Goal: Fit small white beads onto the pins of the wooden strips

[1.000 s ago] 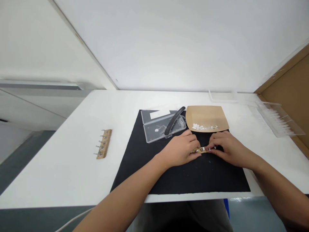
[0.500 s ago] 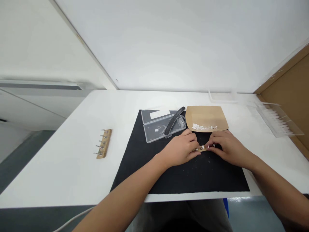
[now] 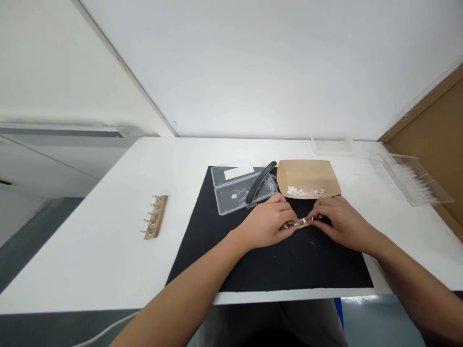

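A small wooden strip (image 3: 299,225) with metal fittings and little white pieces on it lies between my hands, over a black mat (image 3: 275,267). My left hand (image 3: 268,222) is closed on its left end, fingertips curled around the edge. At the right end, my right hand (image 3: 336,219) has its thumb and forefinger pinched together by a tiny white piece. Both hands cover parts of the strip. Just behind them, a brown paper tray (image 3: 309,172) holds small white flakes (image 3: 294,191).
An open clear plastic case (image 3: 226,201) with clear slivers inside has a black curved nail file (image 3: 261,182) across it. Another wooden strip (image 3: 156,217) with metal clips rests at the left. Clear trays (image 3: 408,180) stand on the right, near a brown board (image 3: 430,115).
My left hand has shifted slightly left along the strip, and more of its left part shows. My right hand stays nearly in place. The whole view has moved a little.
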`<act>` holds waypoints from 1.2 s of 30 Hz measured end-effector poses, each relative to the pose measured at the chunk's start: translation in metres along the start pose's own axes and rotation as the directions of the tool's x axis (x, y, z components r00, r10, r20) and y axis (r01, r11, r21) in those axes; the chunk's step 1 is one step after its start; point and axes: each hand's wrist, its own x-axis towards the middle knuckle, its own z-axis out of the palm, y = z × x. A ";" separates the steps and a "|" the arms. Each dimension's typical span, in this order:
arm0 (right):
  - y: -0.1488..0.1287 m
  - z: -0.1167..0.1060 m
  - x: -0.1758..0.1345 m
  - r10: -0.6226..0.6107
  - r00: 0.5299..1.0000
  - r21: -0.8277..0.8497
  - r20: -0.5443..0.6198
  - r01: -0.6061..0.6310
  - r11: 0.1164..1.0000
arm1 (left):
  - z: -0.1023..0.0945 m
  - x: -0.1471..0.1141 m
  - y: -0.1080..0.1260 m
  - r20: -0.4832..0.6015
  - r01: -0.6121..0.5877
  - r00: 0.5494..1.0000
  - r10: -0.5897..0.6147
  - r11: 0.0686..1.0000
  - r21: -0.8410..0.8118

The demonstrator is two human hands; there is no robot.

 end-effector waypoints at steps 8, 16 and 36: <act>0.001 0.000 0.000 0.015 1.000 -0.014 0.013 -0.015 1.000 | -0.008 -0.002 -0.002 0.072 -0.003 0.997 -0.002 0.998 0.061; 0.000 -0.001 0.000 0.025 0.999 0.009 0.025 -0.025 1.000 | -0.015 -0.007 -0.011 0.078 -0.111 0.992 0.100 0.982 0.153; 0.001 0.001 -0.001 0.061 0.998 0.115 0.028 -0.064 0.991 | -0.012 -0.005 -0.012 -0.019 -0.117 0.992 0.122 0.977 0.179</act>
